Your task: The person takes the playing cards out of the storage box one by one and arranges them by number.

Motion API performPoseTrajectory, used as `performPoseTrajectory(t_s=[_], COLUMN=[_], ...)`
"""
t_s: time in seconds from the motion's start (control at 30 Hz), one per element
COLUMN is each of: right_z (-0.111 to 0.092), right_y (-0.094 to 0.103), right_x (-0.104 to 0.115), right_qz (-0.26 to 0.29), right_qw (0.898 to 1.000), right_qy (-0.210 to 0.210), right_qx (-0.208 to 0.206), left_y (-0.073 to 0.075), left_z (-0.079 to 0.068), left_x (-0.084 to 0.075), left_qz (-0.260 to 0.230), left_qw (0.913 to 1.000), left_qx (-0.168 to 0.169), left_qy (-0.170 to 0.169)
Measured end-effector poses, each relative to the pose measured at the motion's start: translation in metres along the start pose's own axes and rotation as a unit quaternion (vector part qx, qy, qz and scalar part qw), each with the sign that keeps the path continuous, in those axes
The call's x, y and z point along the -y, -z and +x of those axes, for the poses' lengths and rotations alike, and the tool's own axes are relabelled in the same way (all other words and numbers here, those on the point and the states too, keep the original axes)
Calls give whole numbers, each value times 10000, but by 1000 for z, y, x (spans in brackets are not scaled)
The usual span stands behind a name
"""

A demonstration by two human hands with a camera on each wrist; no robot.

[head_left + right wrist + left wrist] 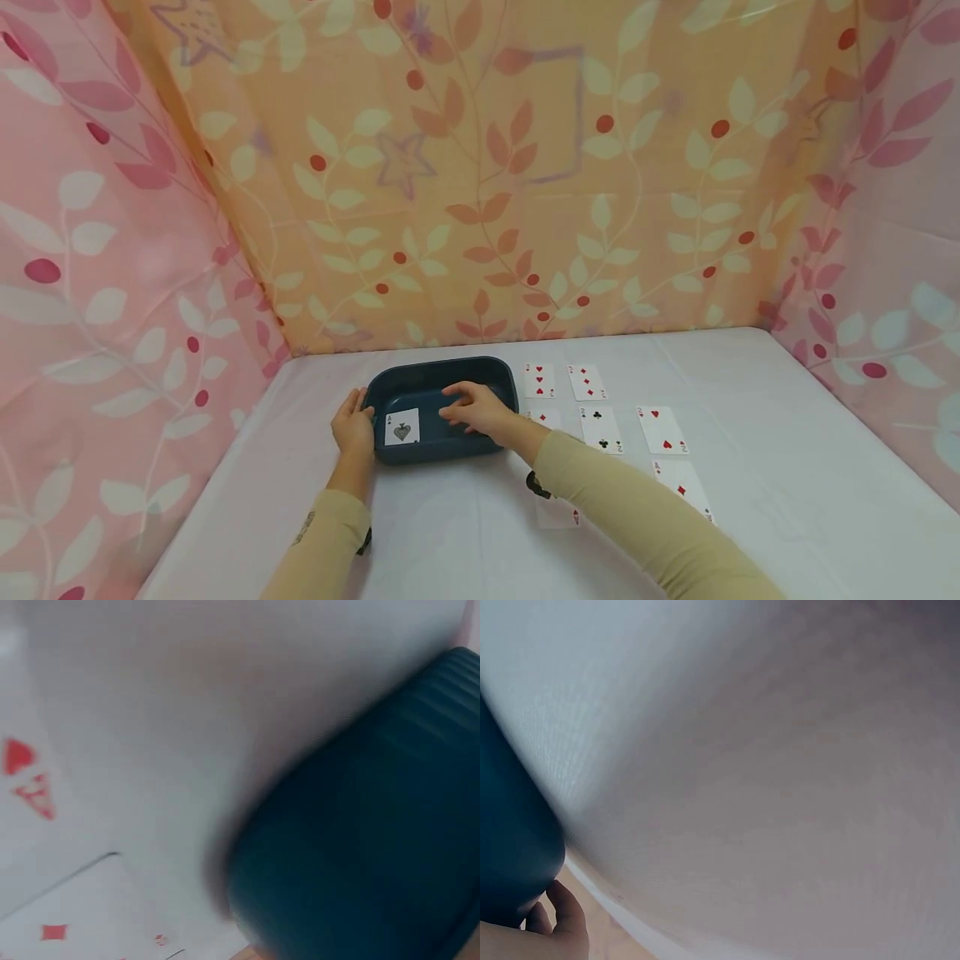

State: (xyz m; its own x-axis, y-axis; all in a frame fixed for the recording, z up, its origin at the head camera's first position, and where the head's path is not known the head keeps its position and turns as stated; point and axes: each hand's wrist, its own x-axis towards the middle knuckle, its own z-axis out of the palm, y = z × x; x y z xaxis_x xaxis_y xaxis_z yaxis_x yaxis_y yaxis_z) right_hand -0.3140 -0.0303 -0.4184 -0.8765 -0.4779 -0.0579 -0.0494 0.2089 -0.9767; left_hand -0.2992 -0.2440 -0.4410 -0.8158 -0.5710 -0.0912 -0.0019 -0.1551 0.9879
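Note:
A dark blue tray [442, 452] with rounded corners stands on the white cloth. My left hand [352, 423] grips its left end, thumb at the rim; in the left wrist view, curled fingers [568, 911] touch the tray's outer wall [517, 832]. Inside, at the left, an ace of spades [402, 427] lies face up. Over the tray's right half hovers my right hand [480, 410], fingers loosely bent, with nothing visible in them. The right wrist view has the tray's outer side [360, 825] filling its right part.
Right of the tray lie a three of hearts [539, 381], three of diamonds [587, 382], two of clubs [601, 430], two of hearts [663, 430] and ace of diamonds [682, 489]. My right arm partly covers an ace of hearts [558, 517] and another red card. Patterned cloth walls [480, 250] surround the table.

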Motion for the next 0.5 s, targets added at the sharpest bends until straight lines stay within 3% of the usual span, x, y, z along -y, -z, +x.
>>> performPoseTrajectory(t_s=[0.3,0.4,0.5], right_z=[30,38,48], right_y=[-19,-24,-32], right_x=[-2,-5,-9], right_qz=[-1041,-1832,-2725], right_qw=[9929,9804,9588], right_qy=[-403,-274,-61], right_qx=[416,672,803], left_y=[0,-1,-1], left_z=[2,2,1], left_x=[0,0,1], left_qz=[-108,-74,38], left_qw=[9998,9999,9999], left_qx=[75,24,-38], left_qy=[-117,-137,-115])
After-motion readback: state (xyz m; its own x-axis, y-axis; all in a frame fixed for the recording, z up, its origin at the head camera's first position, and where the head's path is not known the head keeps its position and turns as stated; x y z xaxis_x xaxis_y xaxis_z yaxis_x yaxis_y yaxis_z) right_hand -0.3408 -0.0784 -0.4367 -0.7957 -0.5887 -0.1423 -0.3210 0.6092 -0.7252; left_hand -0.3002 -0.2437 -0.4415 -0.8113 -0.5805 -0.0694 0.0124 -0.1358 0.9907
